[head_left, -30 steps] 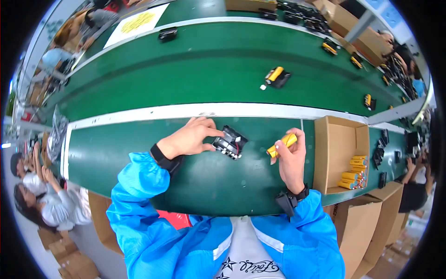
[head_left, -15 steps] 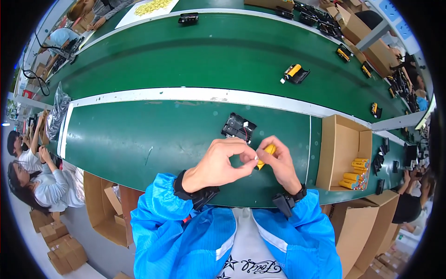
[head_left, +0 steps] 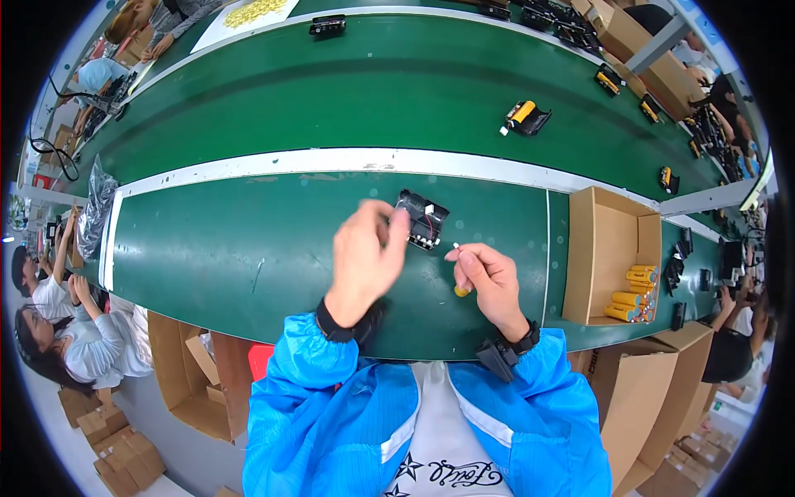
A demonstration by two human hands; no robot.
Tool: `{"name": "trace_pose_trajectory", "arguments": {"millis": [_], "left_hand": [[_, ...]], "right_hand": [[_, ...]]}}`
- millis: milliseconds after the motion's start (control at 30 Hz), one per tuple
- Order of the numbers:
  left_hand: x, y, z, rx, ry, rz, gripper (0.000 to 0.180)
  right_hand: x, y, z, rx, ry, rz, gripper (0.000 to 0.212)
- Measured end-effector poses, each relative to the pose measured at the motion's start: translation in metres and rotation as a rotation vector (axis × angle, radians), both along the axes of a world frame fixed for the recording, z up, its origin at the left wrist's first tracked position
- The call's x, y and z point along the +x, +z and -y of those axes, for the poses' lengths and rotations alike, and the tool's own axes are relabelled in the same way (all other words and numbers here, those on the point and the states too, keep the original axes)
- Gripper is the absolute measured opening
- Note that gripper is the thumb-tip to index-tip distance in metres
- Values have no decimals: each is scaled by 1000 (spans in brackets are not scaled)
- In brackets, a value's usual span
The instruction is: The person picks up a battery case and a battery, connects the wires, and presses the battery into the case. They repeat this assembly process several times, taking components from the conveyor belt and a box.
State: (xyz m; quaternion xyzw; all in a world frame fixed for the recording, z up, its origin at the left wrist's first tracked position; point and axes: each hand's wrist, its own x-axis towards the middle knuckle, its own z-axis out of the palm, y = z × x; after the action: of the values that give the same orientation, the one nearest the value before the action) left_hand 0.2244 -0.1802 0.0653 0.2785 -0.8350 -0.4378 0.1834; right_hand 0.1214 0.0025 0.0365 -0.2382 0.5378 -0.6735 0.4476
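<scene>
A black plastic case (head_left: pixel 431 217) lies opened on the green bench ahead of me, with a red wire and small white parts inside. My left hand (head_left: pixel 364 257) reaches to its left edge; the thumb overlaps that edge, the slightly blurred fingers are apart from the thumb, and nothing shows between them. Nearer to me and to the right, my right hand (head_left: pixel 493 286) is closed around a yellow cylindrical battery (head_left: pixel 461 291), mostly hidden by the fingers. A small white connector (head_left: pixel 455 246) sticks out at the fingertips of that hand.
On the right stands an open cardboard box (head_left: pixel 586 257) with several yellow-orange batteries (head_left: pixel 631 304). Beyond a white rail (head_left: pixel 331 159), a black case with a yellow battery (head_left: pixel 524 118) lies on the green surface. A clear plastic bag (head_left: pixel 99 203) sits at the left end. Other people work on both sides.
My left hand has left the white connector and moved left and away from me to the black case. My right hand keeps the battery, now turned lower in its grasp.
</scene>
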Motion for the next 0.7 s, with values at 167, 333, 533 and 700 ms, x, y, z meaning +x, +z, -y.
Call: {"name": "trace_pose_trajectory", "arguments": {"millis": [167,333,533,700], "left_hand": [[-28,-25,10,-315,132,545,51],[-50,-25,17,-189,-2,482,55],[-42,-33,-1,-414,-15,301,64],[-29,-33,-10,-305,-66,403,71]], "right_hand": [[-1,3,-1,94,-110,-158,18],[-3,8,-4,132,-143,-9,14],[-10,3,-8,34,-202,326,10],[-12,13,0,53,-209,294,9]]}}
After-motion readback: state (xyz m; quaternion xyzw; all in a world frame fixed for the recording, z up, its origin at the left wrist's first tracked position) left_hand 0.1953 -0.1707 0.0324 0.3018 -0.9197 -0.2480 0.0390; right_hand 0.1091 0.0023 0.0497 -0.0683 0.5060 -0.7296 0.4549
